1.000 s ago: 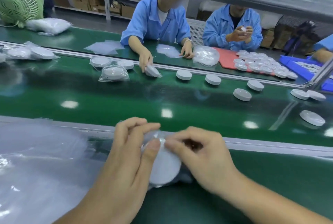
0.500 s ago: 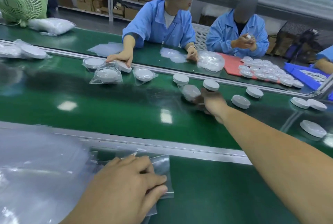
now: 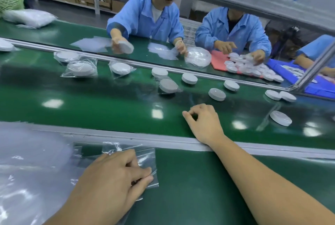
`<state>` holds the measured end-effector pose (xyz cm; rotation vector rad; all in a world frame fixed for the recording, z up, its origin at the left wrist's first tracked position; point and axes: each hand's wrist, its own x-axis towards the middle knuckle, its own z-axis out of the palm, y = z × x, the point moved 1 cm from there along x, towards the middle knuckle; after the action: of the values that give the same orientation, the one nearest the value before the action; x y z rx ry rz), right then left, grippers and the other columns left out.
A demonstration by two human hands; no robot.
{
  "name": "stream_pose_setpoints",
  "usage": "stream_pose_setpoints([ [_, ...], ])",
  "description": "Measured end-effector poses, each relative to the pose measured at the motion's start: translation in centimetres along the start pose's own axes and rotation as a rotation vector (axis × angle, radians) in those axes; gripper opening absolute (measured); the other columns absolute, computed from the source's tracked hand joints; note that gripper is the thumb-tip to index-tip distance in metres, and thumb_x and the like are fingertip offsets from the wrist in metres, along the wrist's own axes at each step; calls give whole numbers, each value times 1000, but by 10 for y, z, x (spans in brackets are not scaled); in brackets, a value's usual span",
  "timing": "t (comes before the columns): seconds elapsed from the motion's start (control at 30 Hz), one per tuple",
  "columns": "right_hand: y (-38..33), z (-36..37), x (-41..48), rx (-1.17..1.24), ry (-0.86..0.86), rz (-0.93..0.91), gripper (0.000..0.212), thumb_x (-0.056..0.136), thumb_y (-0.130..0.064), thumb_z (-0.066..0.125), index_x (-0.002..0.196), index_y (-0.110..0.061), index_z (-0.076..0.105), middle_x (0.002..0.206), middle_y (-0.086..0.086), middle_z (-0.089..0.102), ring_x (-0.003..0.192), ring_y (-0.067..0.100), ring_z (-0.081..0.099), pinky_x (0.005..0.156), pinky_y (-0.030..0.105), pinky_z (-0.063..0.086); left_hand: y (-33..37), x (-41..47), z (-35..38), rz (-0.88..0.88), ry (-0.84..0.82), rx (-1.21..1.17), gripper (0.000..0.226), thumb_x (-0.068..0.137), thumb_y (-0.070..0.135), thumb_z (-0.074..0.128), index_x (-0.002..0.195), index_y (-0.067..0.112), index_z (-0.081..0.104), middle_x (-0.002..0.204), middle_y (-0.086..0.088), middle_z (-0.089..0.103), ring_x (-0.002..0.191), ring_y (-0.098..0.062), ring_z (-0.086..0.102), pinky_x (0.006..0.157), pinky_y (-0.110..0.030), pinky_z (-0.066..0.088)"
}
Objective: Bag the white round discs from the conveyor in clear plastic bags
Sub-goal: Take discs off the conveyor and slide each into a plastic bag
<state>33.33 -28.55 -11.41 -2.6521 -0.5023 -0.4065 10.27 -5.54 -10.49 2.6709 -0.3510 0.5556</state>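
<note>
My left hand [image 3: 116, 175] rests on the near green table and pinches an empty clear plastic bag [image 3: 146, 158] at its right edge. My right hand [image 3: 203, 121] hovers over the green conveyor belt [image 3: 101, 103] with its fingers loosely curled and nothing in them. A bagged white disc [image 3: 167, 85] lies on the belt beyond it. Bare white discs lie further right: one [image 3: 217, 94] nearest my right hand, another [image 3: 280, 118] at the far right, and several more along the far rail.
A thick stack of clear bags [image 3: 27, 161] lies at my left. More bagged discs [image 3: 80, 69] sit on the belt's left. Two workers in blue coats [image 3: 155, 21] handle discs across the belt. A metal rail [image 3: 163, 141] separates table and belt.
My right hand carried the bagged disc out to the belt, left it there and drew back empty. My left hand moved to a fresh bag and pinches it.
</note>
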Motion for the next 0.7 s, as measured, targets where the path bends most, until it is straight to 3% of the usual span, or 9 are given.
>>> stream_pose_setpoints([
  [0.17, -2, -6, -6, 52, 78, 37, 50, 96, -43, 55, 51, -25, 46, 60, -13, 51, 83, 21, 52, 75, 34, 45, 2, -1, 0, -28, -1, 7, 32, 84, 59, 48, 79, 48, 77, 68, 23, 44, 56, 2, 42, 65, -5, 18],
  [0.3, -5, -4, -6, 57, 75, 61, 45, 95, -42, 58, 54, -26, 51, 67, -14, 56, 91, 19, 52, 78, 35, 45, 3, 0, -2, -38, 2, -2, 31, 84, 59, 47, 79, 49, 76, 68, 23, 45, 55, 3, 36, 63, -5, 17],
  [0.43, -4, -4, -7, 69, 75, 81, 44, 95, -41, 59, 55, -24, 53, 67, -12, 57, 93, 17, 50, 78, 33, 43, 4, -1, -1, -25, 13, -32, 30, 84, 57, 49, 79, 47, 76, 68, 23, 45, 62, 18, 22, 67, -5, 20],
  [0.7, -3, -3, -7, 79, 61, 121, 44, 94, -40, 59, 56, -19, 55, 59, -8, 57, 85, 14, 51, 70, 30, 38, 1, -2, 2, -30, 5, -33, 30, 84, 58, 48, 81, 48, 76, 70, 24, 44, 60, 13, 27, 66, -6, 23],
])
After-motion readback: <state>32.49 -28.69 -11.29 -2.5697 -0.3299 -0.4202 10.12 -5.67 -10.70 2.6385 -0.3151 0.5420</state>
